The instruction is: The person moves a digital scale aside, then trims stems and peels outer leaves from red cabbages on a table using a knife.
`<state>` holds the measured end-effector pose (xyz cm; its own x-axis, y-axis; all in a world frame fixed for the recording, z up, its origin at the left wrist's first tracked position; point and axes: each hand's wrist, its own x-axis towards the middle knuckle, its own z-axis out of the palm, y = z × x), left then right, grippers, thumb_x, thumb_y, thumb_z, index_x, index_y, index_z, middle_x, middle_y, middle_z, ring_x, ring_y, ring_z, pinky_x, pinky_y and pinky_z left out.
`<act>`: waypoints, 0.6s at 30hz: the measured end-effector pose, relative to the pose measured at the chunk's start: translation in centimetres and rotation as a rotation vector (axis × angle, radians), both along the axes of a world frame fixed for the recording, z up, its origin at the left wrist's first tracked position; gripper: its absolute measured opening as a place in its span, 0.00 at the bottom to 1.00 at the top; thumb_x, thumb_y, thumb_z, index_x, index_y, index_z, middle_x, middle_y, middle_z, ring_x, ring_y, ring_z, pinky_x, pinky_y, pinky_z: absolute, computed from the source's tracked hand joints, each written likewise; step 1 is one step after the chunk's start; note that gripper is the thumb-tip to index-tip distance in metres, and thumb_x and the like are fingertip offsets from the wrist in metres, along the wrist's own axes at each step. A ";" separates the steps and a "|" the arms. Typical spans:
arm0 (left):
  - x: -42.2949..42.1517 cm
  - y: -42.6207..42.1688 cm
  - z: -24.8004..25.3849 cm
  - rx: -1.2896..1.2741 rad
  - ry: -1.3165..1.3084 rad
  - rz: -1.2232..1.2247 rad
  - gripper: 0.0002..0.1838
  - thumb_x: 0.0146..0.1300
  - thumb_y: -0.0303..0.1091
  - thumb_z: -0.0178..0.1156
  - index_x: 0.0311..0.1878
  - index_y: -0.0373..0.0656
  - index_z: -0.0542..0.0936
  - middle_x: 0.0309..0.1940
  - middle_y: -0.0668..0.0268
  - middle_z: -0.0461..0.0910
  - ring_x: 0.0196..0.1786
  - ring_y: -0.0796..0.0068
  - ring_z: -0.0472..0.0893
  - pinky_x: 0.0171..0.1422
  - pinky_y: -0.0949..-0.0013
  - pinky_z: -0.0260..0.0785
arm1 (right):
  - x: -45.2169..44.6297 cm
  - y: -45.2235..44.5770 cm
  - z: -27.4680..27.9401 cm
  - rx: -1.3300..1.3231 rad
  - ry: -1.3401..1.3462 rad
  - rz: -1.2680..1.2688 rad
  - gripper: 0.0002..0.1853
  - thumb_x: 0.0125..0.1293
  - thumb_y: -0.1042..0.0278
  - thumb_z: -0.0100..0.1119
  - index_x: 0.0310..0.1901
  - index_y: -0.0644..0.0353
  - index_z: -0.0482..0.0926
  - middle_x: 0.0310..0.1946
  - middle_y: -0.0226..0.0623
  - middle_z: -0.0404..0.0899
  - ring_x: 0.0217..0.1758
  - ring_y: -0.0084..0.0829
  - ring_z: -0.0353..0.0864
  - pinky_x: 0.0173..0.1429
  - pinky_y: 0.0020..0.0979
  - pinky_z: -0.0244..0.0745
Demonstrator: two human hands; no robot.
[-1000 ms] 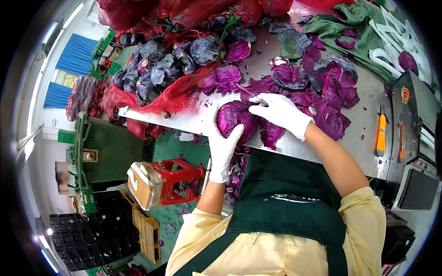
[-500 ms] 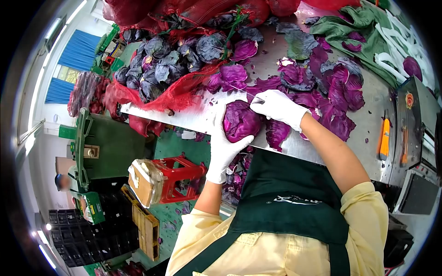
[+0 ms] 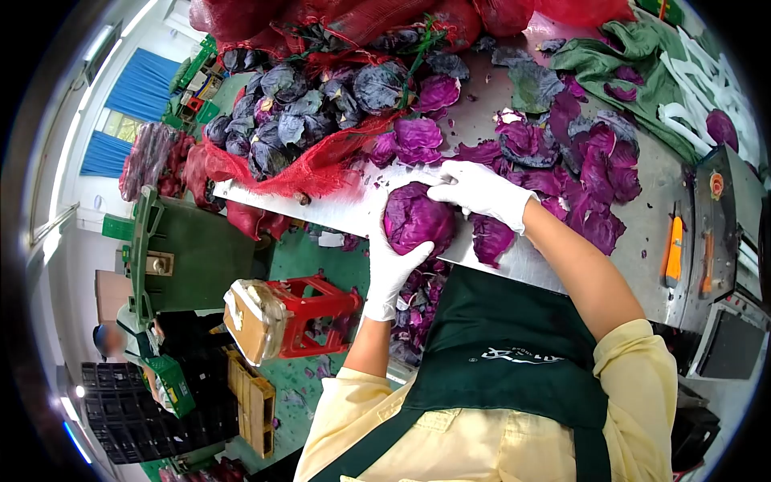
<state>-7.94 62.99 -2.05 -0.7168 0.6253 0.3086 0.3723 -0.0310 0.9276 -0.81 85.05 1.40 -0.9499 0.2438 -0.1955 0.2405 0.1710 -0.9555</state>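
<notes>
A round purple cabbage (image 3: 418, 220) rests at the front edge of the metal table (image 3: 522, 263). My left hand (image 3: 393, 265), in a white glove, wraps round its left and near sides. My right hand (image 3: 483, 193), gloved too, has its fingers bent together at the cabbage's upper right; what they hold, if anything, is hidden. Loose purple leaves (image 3: 492, 239) lie just right of the cabbage, and more leaves (image 3: 418, 140) lie behind it.
Dark cabbages (image 3: 285, 128) fill a red net (image 3: 321, 173) at the back left. An orange-handled tool (image 3: 674, 252) lies at the right. A red stool (image 3: 317, 316) bears a box (image 3: 255, 322). At far left, a person (image 3: 132, 333) holds a green crate (image 3: 171, 383).
The cabbage has turned a little between my hands, and my right hand has shifted over its top right. The person at far left has moved with the green crate. The view has shifted slightly.
</notes>
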 end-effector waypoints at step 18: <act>-1.9 0.4 1.5 0.495 -1.101 -0.125 0.54 0.56 0.68 0.69 0.76 0.42 0.60 0.72 0.51 0.66 0.72 0.48 0.71 0.74 0.38 0.67 | 5.0 1.4 4.1 -0.033 0.286 -0.369 0.22 0.75 0.55 0.56 0.68 0.48 0.75 0.43 0.29 0.80 0.25 0.19 0.76 0.33 0.24 0.74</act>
<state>-9.79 63.43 -0.52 -0.6888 0.6961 -0.2026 -0.6392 -0.4513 0.6227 4.23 86.43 5.47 -0.8176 0.5738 0.0483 0.0054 0.0915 -0.9958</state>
